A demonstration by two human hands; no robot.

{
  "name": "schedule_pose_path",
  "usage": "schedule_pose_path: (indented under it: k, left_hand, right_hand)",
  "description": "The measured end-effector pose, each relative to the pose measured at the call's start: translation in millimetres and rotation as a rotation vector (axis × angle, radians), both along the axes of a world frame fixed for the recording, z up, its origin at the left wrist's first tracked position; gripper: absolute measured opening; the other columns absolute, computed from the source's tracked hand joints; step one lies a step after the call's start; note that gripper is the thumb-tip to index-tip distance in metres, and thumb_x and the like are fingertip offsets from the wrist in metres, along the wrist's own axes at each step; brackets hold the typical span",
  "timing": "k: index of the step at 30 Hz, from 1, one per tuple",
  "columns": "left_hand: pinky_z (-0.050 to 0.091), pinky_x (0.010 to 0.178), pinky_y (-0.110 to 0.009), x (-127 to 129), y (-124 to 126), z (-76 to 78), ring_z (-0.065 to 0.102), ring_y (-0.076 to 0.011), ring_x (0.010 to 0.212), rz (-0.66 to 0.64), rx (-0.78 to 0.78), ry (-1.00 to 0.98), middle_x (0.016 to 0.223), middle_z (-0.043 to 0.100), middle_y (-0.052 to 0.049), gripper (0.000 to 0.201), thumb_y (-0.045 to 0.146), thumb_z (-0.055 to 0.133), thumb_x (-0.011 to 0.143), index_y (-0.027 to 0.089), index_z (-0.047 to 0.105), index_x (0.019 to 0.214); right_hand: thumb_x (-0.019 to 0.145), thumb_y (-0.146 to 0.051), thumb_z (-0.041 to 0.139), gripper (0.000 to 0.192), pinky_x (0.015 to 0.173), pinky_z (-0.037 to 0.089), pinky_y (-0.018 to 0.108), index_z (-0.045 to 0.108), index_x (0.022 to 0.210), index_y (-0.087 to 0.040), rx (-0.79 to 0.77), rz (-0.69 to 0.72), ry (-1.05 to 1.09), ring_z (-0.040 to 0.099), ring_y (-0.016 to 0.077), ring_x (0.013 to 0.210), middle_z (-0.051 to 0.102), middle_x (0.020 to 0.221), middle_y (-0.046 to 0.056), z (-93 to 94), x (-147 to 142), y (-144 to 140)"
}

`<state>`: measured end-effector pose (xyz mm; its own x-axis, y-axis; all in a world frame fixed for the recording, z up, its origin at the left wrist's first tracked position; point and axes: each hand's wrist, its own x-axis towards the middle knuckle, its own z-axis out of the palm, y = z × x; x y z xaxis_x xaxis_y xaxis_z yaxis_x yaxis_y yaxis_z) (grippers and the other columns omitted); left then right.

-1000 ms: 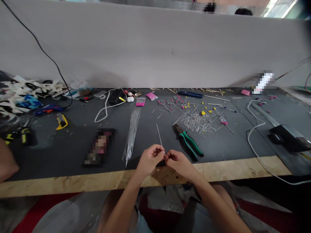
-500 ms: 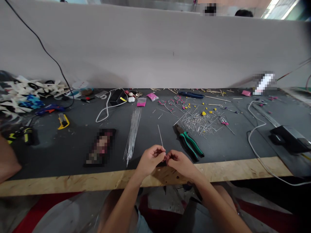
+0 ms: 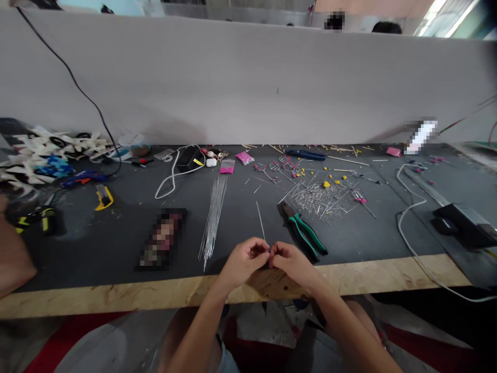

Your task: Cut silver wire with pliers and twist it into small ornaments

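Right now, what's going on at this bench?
A person seated at the dark work table pinches a thin wire between the left hand and right hand, fingertips close together near the table's front edge; the wire sticks up and away from them. Green-handled pliers lie just right of the hands, a bundle of straight wires to their left, and a scatter of cut wire pieces farther back.

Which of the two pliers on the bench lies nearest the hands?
The green-handled pliers, just beyond the right hand; the blue-handled pliers lie far back by the grey partition.

Grey partition wall (image 3: 248,88), dark mat (image 3: 116,228), plywood bench edge (image 3: 116,296)
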<state>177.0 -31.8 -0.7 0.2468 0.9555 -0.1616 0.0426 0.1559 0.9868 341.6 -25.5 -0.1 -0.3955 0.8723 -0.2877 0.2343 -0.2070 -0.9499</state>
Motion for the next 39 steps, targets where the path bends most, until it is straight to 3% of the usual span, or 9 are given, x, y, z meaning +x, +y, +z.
schedule_pose_path:
  k: [7, 18, 30, 39]
  left_hand:
    - [0.046, 0.066, -0.022, -0.8, 0.1, 0.7, 0.058, -0.012, 0.069, -0.009, -0.01, 0.011, 0.076, 0.063, 0.0, 0.011, 0.024, 0.061, 0.074, 0.017, 0.06, 0.083]
    - [0.046, 0.065, -0.023, -0.6, -0.2, -1.1, 0.058, -0.013, 0.07, -0.007, -0.003, 0.04, 0.076, 0.063, 0.0, 0.014, 0.03, 0.061, 0.075, 0.018, 0.061, 0.083]
    - [0.046, 0.068, -0.024, 5.6, 0.0, -1.2, 0.06, -0.0151, 0.075, -0.03, 0.017, 0.067, 0.081, 0.067, -0.002, 0.013, 0.027, 0.061, 0.075, 0.019, 0.065, 0.084]
    - [0.047, 0.07, -0.025, 12.4, 1.9, -6.8, 0.061, -0.016, 0.075, -0.048, 0.063, 0.095, 0.082, 0.068, -0.003, 0.015, 0.029, 0.059, 0.078, 0.019, 0.065, 0.087]
  right_hand:
    - [0.073, -0.018, 0.051, 0.004, 0.057, 0.032, 0.022, 0.054, 0.07, -0.018, -0.009, 0.008, 0.04, 0.045, 0.0101, 0.059, 0.054, 0.063, -0.005, -4.9, 0.4, 0.8]
    - [0.073, -0.019, 0.052, 0.006, 0.053, 0.028, 0.022, 0.051, 0.067, -0.018, 0.08, 0.008, -0.054, 0.038, 0.0095, 0.056, 0.044, 0.06, -0.006, -2.0, -0.6, -0.2]
    - [0.072, -0.02, 0.049, 0.009, 0.049, 0.023, 0.022, 0.045, 0.064, -0.019, 0.023, 0.042, -0.044, 0.031, 0.0091, 0.054, 0.036, 0.059, -0.007, -3.9, 4.3, 0.5]
    - [0.072, -0.017, 0.045, 0.012, 0.053, 0.03, 0.022, 0.056, 0.075, -0.018, 0.02, 0.058, -0.075, 0.04, 0.0106, 0.058, 0.047, 0.065, -0.005, -8.6, 8.8, -0.6]
